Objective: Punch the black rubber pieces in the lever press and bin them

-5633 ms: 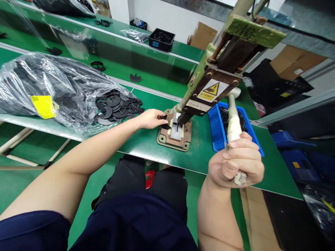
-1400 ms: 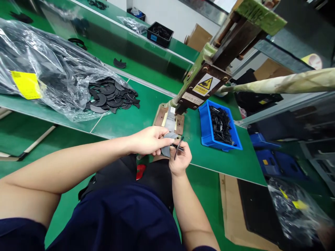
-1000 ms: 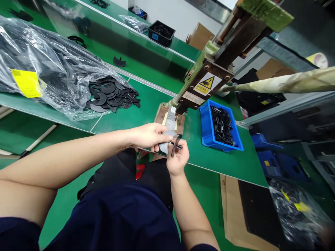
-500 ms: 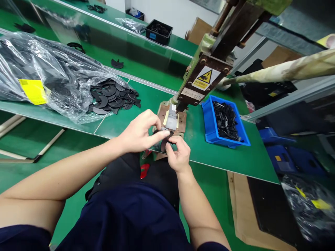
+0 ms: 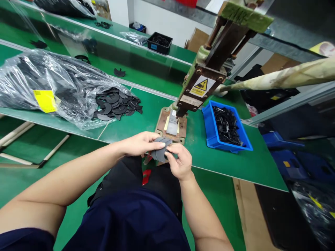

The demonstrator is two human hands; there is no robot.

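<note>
Between my hands, in front of the press, are several dark grey curved flat pieces [image 5: 158, 154], overlapping one another. My left hand [image 5: 143, 143] is closed on them, its thumb lying across the top. The fingers of my right hand [image 5: 180, 161] pinch at their right end; whether a separate small part is in that pinch I cannot make out. Just beyond my hands stands the hand press [image 5: 195, 92], with a metal fixture [image 5: 172, 127] on its brown base. The ram hangs above the back of the fixture.
A clear plastic bag [image 5: 65, 87] spills black curved pieces [image 5: 117, 104] on the bench to the left. At the right stands a blue bin [image 5: 225, 144] of thin black parts. The press's wrapped lever [image 5: 277, 77] reaches out to the right. The green bench's front edge runs beneath my hands.
My hands have drawn slightly back from the fixture toward my body. The curved pieces are now turned flatter and show more of their faces. The view has tilted up a little.
</note>
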